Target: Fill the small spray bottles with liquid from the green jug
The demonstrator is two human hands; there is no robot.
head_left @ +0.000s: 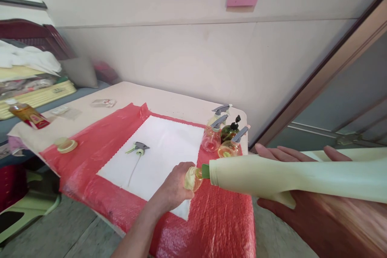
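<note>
My left hand (178, 183) is closed around a small clear spray bottle (192, 178) without its trigger head, held over the front right of a white cloth (169, 141). My right hand (320, 205) grips a large pale green jug (256, 173), tipped on its side with its open mouth toward the small bottle. Between the two mouths sits a green piece (205, 171); whether it is a funnel I cannot tell. On the cloth lies a grey and green spray trigger head (139, 147) with its thin tube.
Several bottles, including a pink spray bottle (211, 140) and a dark green bottle (229, 131), stand at the table's back right corner. A pale round lid (65, 145) lies on the red plastic sheet (87, 149). An amber bottle (28, 115) lies at left. A wall stands behind.
</note>
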